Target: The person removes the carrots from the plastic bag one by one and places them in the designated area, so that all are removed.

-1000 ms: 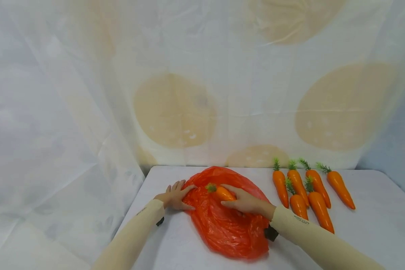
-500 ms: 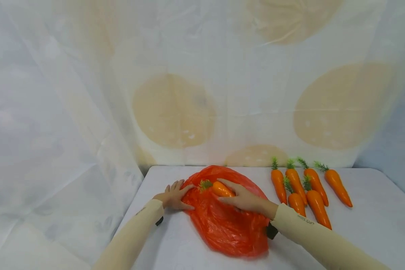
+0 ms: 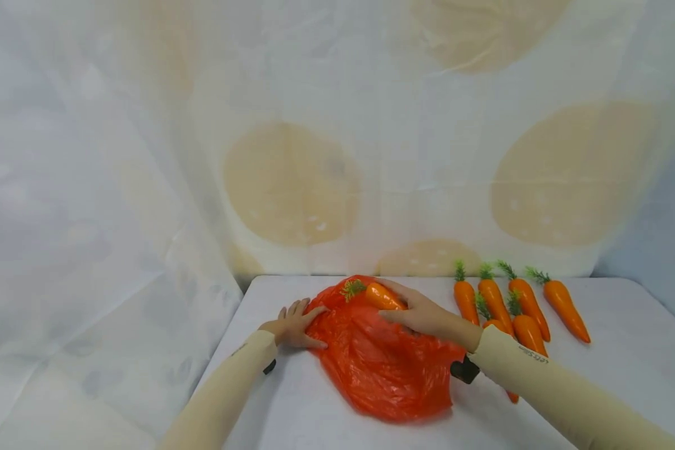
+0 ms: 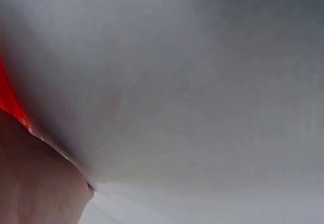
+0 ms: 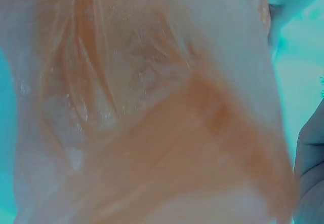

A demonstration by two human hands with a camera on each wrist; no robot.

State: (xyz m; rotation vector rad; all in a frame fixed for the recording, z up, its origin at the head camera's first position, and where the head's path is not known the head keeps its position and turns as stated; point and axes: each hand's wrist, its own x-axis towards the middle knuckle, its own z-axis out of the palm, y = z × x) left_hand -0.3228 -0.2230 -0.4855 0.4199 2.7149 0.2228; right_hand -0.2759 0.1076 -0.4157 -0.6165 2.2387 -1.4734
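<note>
A red plastic bag (image 3: 382, 375) lies crumpled on the white table, filling much of the right wrist view as a blurred film. My left hand (image 3: 297, 325) rests at its left edge, fingers spread, thumb over the plastic. In the left wrist view, only the back of that hand (image 4: 38, 176) shows at the lower left, beside a strip of the bag (image 4: 10, 100). With my right hand (image 3: 424, 309) I grip an orange carrot (image 3: 384, 297) over the bag's far part. Its green top points left, while its tapered end is hidden under the palm.
Several more carrots (image 3: 565, 309) with green tops lie on the table (image 3: 624, 375) to the right of the bag. My right forearm passes over some of them. A pale curtain (image 3: 416, 206) with tan spots hangs behind the table's back edge.
My right hand has carried the carrot away from me and slightly right, toward the bag's far edge. The bag's near edge has shifted a little the same way. My left hand stays put.
</note>
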